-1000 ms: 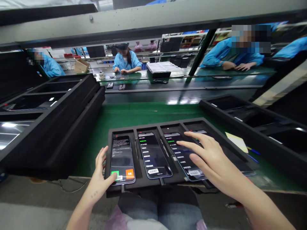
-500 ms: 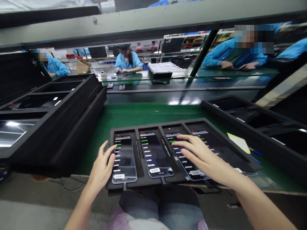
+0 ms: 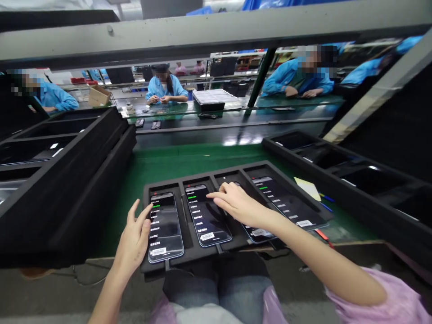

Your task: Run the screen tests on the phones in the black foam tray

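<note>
Here the left hand [image 3: 132, 236], loosely spread and holding nothing, sits at the left edge of the leftmost phone [image 3: 168, 234]. The right hand [image 3: 241, 204], also holding nothing, points leftward over the second phone [image 3: 213, 222]; whether it touches, I cannot tell. Both phones lie in pockets of the black tray [image 3: 191, 243], near side.

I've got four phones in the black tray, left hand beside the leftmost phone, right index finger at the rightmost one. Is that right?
Only the right finger's place is wrong: the head view shows the right hand with its index finger at the second phone from the left. The rest stands.
</note>
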{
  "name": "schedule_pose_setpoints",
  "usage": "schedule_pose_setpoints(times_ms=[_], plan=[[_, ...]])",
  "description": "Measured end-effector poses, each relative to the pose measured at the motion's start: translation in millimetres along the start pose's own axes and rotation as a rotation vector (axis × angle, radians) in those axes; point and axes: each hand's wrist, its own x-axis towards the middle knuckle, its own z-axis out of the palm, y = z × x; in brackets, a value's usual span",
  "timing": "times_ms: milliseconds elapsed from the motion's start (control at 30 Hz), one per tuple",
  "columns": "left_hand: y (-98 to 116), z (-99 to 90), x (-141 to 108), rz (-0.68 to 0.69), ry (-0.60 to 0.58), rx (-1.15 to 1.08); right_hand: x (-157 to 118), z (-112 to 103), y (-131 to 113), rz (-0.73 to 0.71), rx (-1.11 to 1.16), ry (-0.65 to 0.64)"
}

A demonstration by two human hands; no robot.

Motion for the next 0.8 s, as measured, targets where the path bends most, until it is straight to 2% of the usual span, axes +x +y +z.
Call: schedule_pose_setpoints(times_ms=[133,233,400,500,667,800], plan=[[-2,2.1,-1,-0.002,0.022,-0.022,5,2,-1,-0.013,-0.061,-0.038],[-1,3.2,-1,-0.015,0.039,-0.038,3,-3,8,0.016,-0.078,0.011],[-2,4.7,0,-0.029,0.056,-0.018,-10,-16,34,0.203,-0.018,0.17],[-5,5.1,2,-0.041,0.061,-0.007,-18,-17,46,0.287,0.053,0.22],[-7,4.0,4,-0.065,0.014,-0.009,-23,-8,51,0.299,0.001,0.149],[-1,3.8,0,-0.061,0.036,-0.035,-25,-10,52,0.258,-0.075,0.136]])
